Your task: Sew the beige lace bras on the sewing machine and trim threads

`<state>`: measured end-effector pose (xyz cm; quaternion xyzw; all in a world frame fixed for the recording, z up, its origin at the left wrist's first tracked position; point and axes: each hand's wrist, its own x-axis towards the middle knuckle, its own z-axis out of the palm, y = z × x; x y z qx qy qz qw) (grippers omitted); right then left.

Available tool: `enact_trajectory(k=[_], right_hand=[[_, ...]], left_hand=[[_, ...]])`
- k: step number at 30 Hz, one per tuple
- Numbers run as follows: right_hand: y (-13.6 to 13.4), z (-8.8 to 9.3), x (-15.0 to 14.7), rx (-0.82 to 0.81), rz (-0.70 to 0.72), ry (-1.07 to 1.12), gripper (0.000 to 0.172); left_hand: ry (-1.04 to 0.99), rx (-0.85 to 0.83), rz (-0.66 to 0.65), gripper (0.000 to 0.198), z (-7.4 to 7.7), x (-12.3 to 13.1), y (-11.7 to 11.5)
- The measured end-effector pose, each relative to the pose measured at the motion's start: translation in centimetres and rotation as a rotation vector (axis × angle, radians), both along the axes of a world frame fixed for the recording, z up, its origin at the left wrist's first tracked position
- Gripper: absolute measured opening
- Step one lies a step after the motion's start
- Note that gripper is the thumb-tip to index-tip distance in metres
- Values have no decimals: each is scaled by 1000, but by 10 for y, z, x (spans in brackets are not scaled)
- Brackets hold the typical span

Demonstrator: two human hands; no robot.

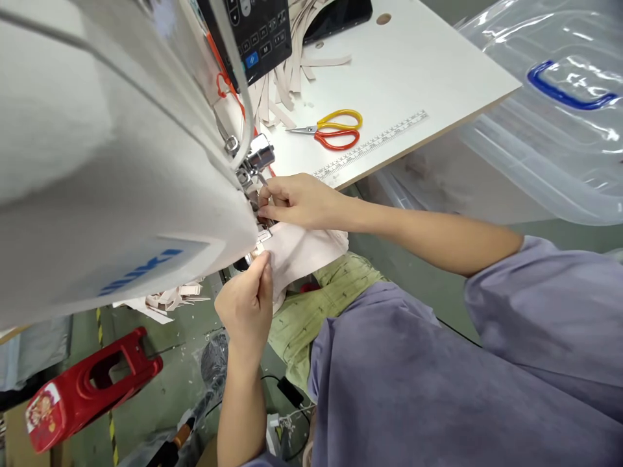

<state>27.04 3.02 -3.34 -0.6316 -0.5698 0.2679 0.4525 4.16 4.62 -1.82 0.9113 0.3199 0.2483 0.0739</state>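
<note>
A pale pink piece of fabric [304, 250] lies at the needle area of a white sewing machine [195, 188] and hangs down toward my lap. My left hand [248, 301] pinches the fabric's near edge between thumb and bent fingers, just in front of the presser foot [263, 236]. On the far side of the foot, my right hand [296, 202] has thumb and fingertips together close to the needle. Whatever lies between those right fingertips is too small or hidden to make out. The machine's head partly covers the stitching spot.
Scissors [335, 130] with yellow and red handles lie on the white table [403, 58] beside a printed ruler [372, 144]. Fabric strips [292, 71], a black phone [338, 18] and a control panel [260, 35] are farther back. A clear plastic bin [545, 143] stands right; a red plastic object [92, 389] is lower left.
</note>
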Motion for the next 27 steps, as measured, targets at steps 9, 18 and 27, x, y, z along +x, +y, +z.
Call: enact_trajectory(k=[9,18,27], right_hand=[[-6,4,13,2,12,-44,12],[-25,2,-1,-116,9,213,26],[-82,-33,-26,-236,216,562,43]], left_hand=[[54,-37,29,24,5,7,-6],[-60,-322,96,28,14,-2,-12],[-232,-720,182,23,10,-51,-32]])
